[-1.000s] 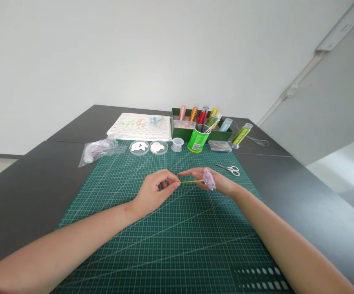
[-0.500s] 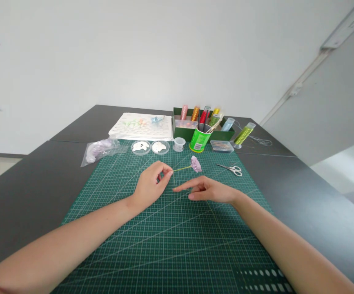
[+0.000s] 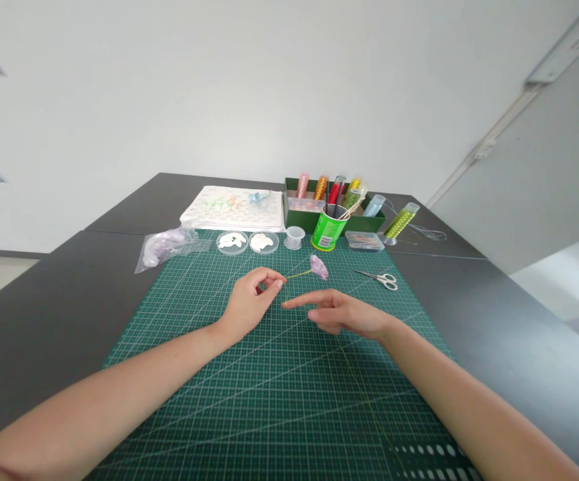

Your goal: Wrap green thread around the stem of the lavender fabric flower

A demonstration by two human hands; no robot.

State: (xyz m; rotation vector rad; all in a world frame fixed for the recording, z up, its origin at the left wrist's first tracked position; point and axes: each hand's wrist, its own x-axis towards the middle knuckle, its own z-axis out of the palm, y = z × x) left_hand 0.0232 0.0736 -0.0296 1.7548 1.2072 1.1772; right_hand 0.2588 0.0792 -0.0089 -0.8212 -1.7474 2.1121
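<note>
Head view: lilac flower [image 3: 319, 268] above green cutting mat [image 3: 249, 407], bloom pointing toward 3 o'clock. Left hand [image 3: 252, 297] at its 8 o'clock, thumb and fingertips pinching the thin stem [image 3: 299, 274]. Right hand [image 3: 344, 312] at 5 o'clock, index extended toward 9, others curled; cannot tell whether they grip anything. Scissors [image 3: 380, 278] near 3, green can [image 3: 325, 235] near 12.

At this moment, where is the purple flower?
In the head view, the purple flower is just right of centre, its stem pinched in the left hand, beyond the right hand.
</note>
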